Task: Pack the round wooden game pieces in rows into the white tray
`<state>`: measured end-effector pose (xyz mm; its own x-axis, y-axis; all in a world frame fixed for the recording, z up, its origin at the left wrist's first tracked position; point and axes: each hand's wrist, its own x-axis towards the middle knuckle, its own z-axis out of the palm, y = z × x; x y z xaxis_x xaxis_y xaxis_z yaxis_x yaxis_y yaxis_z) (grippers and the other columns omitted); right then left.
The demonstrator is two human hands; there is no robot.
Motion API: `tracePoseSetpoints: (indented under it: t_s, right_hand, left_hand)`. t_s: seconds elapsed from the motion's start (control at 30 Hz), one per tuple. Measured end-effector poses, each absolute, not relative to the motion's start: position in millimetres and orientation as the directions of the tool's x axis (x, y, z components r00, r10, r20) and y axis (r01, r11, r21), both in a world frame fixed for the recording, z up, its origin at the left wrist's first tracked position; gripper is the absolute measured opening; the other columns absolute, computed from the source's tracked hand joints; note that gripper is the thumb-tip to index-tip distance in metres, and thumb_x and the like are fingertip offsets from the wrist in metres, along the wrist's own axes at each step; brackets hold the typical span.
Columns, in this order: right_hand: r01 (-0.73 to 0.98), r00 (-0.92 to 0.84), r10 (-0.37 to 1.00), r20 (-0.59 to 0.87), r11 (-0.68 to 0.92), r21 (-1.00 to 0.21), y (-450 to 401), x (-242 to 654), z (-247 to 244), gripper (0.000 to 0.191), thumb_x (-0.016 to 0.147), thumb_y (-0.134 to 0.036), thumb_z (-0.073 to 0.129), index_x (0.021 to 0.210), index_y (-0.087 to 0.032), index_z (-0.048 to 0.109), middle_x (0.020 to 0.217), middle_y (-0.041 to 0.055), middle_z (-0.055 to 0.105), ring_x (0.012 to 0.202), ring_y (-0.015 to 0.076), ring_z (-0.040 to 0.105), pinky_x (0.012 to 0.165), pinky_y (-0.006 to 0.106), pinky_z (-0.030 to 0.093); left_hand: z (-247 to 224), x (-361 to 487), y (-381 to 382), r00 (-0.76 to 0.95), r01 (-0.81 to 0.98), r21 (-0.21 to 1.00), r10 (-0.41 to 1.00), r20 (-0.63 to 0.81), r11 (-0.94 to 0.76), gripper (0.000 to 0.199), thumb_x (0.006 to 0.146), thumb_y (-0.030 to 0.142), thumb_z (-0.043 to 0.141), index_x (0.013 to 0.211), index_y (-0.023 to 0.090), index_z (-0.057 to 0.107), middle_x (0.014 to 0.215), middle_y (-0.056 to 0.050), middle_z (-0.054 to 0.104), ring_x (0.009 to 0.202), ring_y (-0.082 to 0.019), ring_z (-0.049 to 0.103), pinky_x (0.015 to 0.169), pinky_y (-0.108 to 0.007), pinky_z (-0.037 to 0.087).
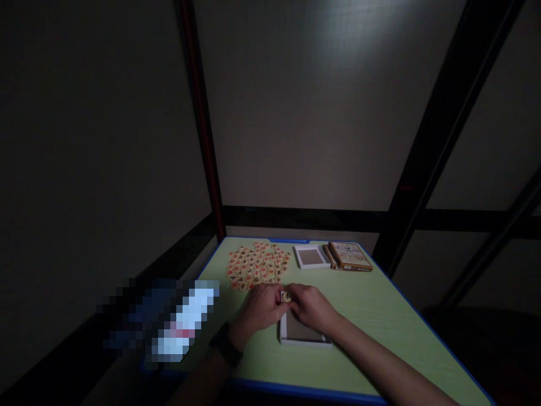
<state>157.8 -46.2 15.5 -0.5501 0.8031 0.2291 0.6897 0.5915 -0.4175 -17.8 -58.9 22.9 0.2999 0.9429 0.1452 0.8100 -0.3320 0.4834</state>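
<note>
From a distance, I watch through one head-worn camera, looking forward and down across a green-topped table [367,321] from above its near side. The wide view sets the left hand [264,304] and right hand [310,307] near the lens, below the middle of the frame, with the right forearm [380,361] reaching in from the bottom edge. Behind the table's far edge, a panelled wall [296,141] faces me and fills the upper half.

Dim overall; soft glare high on wall [304,118]; lower-right perhaps underexposed.
</note>
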Motion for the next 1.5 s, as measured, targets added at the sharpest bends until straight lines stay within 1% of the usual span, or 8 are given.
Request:
tracePoseSetpoints:
  t_s: [0.3,0.53,0.7,0.87,0.97,1.1,1.33,1.5]
  right_hand:
    - [0.674,-0.569,0.792,0.22,0.603,-0.427,-44.4,156.9,13.7,0.023,0.082,-0.011,0.056,0.102,-0.017,0.063,0.097,0.0106,0.074,0.092,0.023,0.069,0.076,0.027,0.045]
    - [0.628,-0.545,0.806,0.229,0.574,-0.526,-48.0,159.6,20.2,0.043,0.07,-0.001,0.055,0.109,-0.018,0.06,0.084,0.0039,0.074,0.08,0.0196,0.07,0.068,0.023,0.044]
    - [0.577,-0.534,0.809,0.246,0.561,-0.593,-45.4,166.5,23.9,0.044,0.069,-0.003,0.059,0.11,-0.018,0.06,0.074,-0.0005,0.071,0.069,0.0175,0.067,0.062,0.022,0.044]
    - [0.536,-0.457,0.839,0.296,0.525,-0.661,-38.2,178.1,30.3,0.043,0.07,-0.005,0.058,0.11,-0.019,0.06,0.071,-0.0026,0.069,0.063,0.0155,0.064,0.061,0.023,0.045]
    - [0.572,-0.401,0.846,0.351,0.53,-0.626,-33.6,182.8,30.9,0.033,0.074,-0.007,0.056,0.104,-0.019,0.063,0.072,-0.0006,0.069,0.066,0.0165,0.064,0.065,0.025,0.045]
    - [0.632,-0.346,0.853,0.391,0.52,-0.574,-29.4,184.4,26.9,0.021,0.084,-0.017,0.054,0.102,-0.018,0.065,0.074,0.0027,0.071,0.067,0.0187,0.064,0.067,0.028,0.046]
    - [0.673,-0.381,0.835,0.397,0.545,-0.5,-29.7,184.3,22.4,0.02,0.088,-0.02,0.052,0.103,-0.019,0.065,0.083,0.0061,0.074,0.073,0.0204,0.067,0.07,0.029,0.047]
    - [0.706,-0.378,0.832,0.406,0.543,-0.454,-28.2,187.2,21.7,0.027,0.09,-0.022,0.047,0.109,-0.017,0.065,0.084,0.0076,0.074,0.076,0.0219,0.069,0.073,0.031,0.049]
  left_hand:
    - [25.4,-15.9,-61.1,0.285,0.804,0.499,0.946,0.157,-0.325,0.015,0.08,0.032,0.064,0.072,0.019,0.063,0.069,0.0,0.067,0.066,-0.015,0.058,0.061,-0.025,0.035]
    - [25.8,-17.2,-62.4,0.336,0.757,0.536,0.926,0.172,-0.374,0.02,0.08,0.039,0.065,0.081,0.019,0.068,0.07,-0.001,0.069,0.067,-0.017,0.061,0.062,-0.025,0.038]
    - [18.6,-15.5,-60.6,0.322,0.8,0.459,0.922,0.213,-0.386,0.017,0.078,0.034,0.065,0.088,0.021,0.066,0.08,-0.003,0.071,0.077,-0.019,0.065,0.07,-0.026,0.043]
    - [14.7,-12.3,-59.1,0.312,0.862,0.364,0.935,0.168,-0.353,0.02,0.077,0.032,0.064,0.094,0.022,0.062,0.09,-0.004,0.072,0.083,-0.021,0.066,0.072,-0.027,0.045]
    - [14.7,-11.7,-57.9,0.28,0.871,0.375,0.948,0.151,-0.317,0.018,0.08,0.031,0.062,0.096,0.023,0.061,0.089,-0.003,0.072,0.083,-0.021,0.066,0.072,-0.027,0.044]
    - [14.3,-12.2,-56.3,0.26,0.874,0.389,0.956,0.134,-0.292,0.017,0.081,0.03,0.062,0.096,0.023,0.061,0.085,-0.002,0.071,0.082,-0.02,0.066,0.071,-0.027,0.044]
    - [11.1,-12.5,-55.8,0.262,0.87,0.389,0.952,0.157,-0.304,0.014,0.082,0.028,0.059,0.095,0.022,0.062,0.084,-0.002,0.072,0.081,-0.02,0.067,0.072,-0.027,0.045]
    - [14.0,-11.4,-59.4,0.252,0.894,0.338,0.954,0.163,-0.294,0.015,0.084,0.029,0.057,0.096,0.022,0.063,0.088,-0.005,0.073,0.085,-0.022,0.069,0.075,-0.029,0.048]
